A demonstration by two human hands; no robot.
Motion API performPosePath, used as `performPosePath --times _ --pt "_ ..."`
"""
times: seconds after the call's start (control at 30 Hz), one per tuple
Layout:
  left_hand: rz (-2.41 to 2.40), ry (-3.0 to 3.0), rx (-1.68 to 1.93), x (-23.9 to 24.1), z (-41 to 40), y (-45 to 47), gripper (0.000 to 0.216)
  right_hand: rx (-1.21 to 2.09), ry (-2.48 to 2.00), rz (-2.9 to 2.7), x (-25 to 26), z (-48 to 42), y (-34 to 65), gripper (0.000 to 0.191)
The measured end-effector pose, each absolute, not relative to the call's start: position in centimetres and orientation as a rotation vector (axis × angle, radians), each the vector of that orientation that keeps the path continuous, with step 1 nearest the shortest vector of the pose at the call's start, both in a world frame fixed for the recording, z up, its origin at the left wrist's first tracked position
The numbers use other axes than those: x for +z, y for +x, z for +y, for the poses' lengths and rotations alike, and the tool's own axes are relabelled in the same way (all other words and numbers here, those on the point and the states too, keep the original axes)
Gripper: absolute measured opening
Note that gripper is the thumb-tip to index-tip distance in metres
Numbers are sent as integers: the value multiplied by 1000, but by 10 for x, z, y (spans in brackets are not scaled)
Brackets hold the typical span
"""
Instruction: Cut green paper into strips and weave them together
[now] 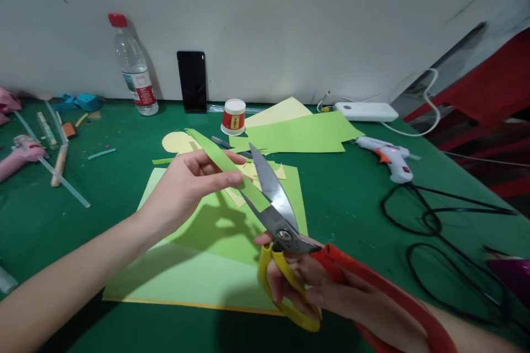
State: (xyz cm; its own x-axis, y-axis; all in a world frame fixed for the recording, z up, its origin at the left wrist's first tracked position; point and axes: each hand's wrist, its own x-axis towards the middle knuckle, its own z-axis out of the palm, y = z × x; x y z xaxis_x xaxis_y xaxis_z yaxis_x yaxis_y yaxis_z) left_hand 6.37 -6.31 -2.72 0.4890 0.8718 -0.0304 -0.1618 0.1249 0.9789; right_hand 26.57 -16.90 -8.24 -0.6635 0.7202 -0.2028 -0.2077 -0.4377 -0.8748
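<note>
A narrow green paper strip (pixel 215 153) is pinched between the thumb and fingers of my left hand (pixel 188 176). It slants down to the right, and its lower end lies between the parted blades of the scissors (pixel 278 194). My right hand (pixel 318 281) is wrapped round the scissors' handles, one yellow and one red. Under both hands lie stacked sheets of green paper (pixel 207 281), in lighter and darker shades. Pale yellow paper scraps (pixel 279 172) are on the sheets just behind the blades, partly hidden by my left hand and the strip.
Behind are a pale yellow paper circle (pixel 177 142), a small red and white cup (pixel 234 117), cut green paper (pixel 298 135), a phone (pixel 192 83) and a water bottle (pixel 134 69). At right are a glue gun (pixel 387 157) with cables and a power strip (pixel 365 111). Glue sticks (pixel 66 183) lie left.
</note>
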Motion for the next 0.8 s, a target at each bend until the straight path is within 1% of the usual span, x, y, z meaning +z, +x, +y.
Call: performPosePath --times 0.1,0.27,0.37,0.5,0.57,0.7,0.8 --pt "751 1224 941 -28 -65 65 23 2129 -769 -1173 -83 -170 265 52" --pt "823 1311 979 -28 -68 65 62 2156 -829 -1165 -76 -166 260 47" --pt "789 1336 1018 -27 -68 64 77 2169 -904 -1256 -64 -161 257 50" --pt "757 1342 1013 -26 -69 63 81 2175 -894 -1256 -60 -159 256 59" --pt "762 1342 984 -26 -71 63 81 2180 -821 -1224 -68 -161 257 57" --pt "810 1331 892 -30 -77 64 82 2179 -523 -1125 -92 -165 259 50" --pt "843 1325 887 -32 -80 64 79 2197 -604 -1117 -104 -168 261 54"
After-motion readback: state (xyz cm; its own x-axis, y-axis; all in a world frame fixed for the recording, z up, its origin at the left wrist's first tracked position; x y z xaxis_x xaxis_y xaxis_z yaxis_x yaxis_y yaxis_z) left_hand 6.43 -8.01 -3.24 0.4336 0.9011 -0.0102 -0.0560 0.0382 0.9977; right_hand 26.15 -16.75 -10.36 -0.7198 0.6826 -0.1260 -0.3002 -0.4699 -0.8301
